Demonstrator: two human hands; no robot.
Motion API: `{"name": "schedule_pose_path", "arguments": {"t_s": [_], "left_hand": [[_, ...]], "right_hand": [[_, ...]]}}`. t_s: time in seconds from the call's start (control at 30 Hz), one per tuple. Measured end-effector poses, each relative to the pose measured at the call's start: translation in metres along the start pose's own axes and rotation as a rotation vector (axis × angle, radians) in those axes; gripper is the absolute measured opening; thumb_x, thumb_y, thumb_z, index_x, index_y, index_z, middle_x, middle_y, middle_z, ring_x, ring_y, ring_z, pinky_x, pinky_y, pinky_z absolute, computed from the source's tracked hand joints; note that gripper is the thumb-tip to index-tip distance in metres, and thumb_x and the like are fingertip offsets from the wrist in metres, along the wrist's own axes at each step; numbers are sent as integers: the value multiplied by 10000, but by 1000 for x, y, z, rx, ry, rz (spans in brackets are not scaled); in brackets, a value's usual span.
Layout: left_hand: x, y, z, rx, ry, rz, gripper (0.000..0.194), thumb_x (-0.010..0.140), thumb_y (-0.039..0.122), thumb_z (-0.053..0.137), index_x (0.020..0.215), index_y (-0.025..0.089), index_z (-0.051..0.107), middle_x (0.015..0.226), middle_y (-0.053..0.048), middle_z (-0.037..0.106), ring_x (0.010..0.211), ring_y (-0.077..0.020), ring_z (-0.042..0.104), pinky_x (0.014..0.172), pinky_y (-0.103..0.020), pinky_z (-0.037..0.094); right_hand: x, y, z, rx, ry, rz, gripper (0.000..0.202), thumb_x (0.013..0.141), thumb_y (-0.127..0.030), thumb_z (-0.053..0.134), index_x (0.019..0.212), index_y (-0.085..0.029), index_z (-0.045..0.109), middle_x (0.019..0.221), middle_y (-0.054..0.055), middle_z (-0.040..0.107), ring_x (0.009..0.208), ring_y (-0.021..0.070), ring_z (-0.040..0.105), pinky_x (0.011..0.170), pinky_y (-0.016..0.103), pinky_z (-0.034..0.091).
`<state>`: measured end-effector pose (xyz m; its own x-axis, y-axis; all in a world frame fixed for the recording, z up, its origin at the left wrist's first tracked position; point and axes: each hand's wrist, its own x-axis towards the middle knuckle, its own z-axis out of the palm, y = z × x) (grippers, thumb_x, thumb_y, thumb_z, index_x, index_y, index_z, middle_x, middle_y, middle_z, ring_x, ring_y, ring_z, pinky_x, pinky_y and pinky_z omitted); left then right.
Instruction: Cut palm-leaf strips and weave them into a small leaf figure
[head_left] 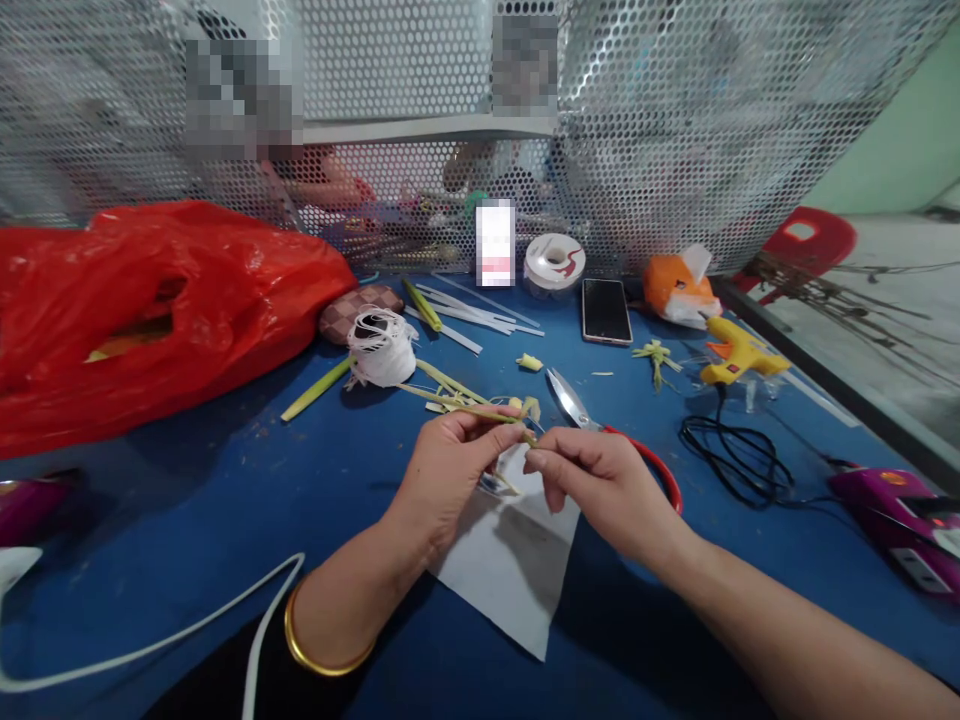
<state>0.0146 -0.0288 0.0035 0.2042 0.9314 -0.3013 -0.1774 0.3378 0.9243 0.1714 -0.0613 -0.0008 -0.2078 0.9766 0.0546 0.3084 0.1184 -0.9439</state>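
Above a white sheet of paper (517,590) my two hands meet at a thin yellow-green leaf strip (457,402). My left hand (461,450) is closed, pinching the strip between thumb and fingers, with its long end trailing off to the left. The fingertips of my right hand (585,470) are pinched at the strip's near end. Exactly how the strip is folded there is hidden by the fingers. Just beyond my right hand lie red-handled scissors (571,398), their blades pointing away. More leaf strips and scraps lie just past my left hand.
A red plastic bag (165,310) fills the left side. Farther back are a white string bundle (381,348), a ribbon spool (555,262), a phone (607,311) and an orange tissue pack (679,287). On the right, a yellow glue gun (742,352) trails a black cord (739,462) near a purple power strip (896,520).
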Motion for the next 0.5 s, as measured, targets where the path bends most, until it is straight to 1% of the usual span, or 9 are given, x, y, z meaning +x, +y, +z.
{"name": "schedule_pose_path", "arguments": {"t_s": [0.1,0.23,0.33,0.4,0.43,0.5], "left_hand": [[-1,0,2,2,37,21,217,656,259,794,844,158,755,701,-25,704,509,-58,423,493,-204,315],[-2,0,4,-42,64,17,190,644,240,793,805,149,752,672,-20,697,492,-52,393,476,-199,295],[-2,2,3,-49,25,-5,200,652,280,794,790,141,755,670,-20,686,485,-45,361,465,-199,263],[-2,4,1,-42,-26,-24,214,674,313,784,802,143,758,688,-24,685,490,-44,353,461,-199,237],[-2,5,0,-30,-59,-28,217,692,325,773,814,146,760,703,-28,690,493,-44,350,458,-200,220],[-2,7,-3,12,-139,-28,222,736,344,739,846,152,763,716,-36,698,486,-44,328,454,-209,178]], "right_hand": [[-3,1,-1,-163,48,-122,335,937,-283,494,618,-188,535,517,-40,494,493,94,437,489,224,345],[-7,1,0,-326,31,-246,345,944,-244,470,604,-192,467,533,-45,448,492,89,398,489,230,316],[-8,1,0,-448,18,-347,344,929,-202,466,585,-195,442,531,-44,407,497,97,380,495,249,295],[-8,0,-3,-510,32,-435,311,915,-197,482,604,-190,494,538,-33,443,515,109,418,528,267,317],[-8,-1,-6,-517,73,-476,272,908,-212,498,641,-186,542,556,-23,482,535,119,453,554,277,340],[-6,-3,-13,-492,242,-510,184,898,-256,534,763,-181,632,644,13,572,617,149,530,622,304,393]]}}
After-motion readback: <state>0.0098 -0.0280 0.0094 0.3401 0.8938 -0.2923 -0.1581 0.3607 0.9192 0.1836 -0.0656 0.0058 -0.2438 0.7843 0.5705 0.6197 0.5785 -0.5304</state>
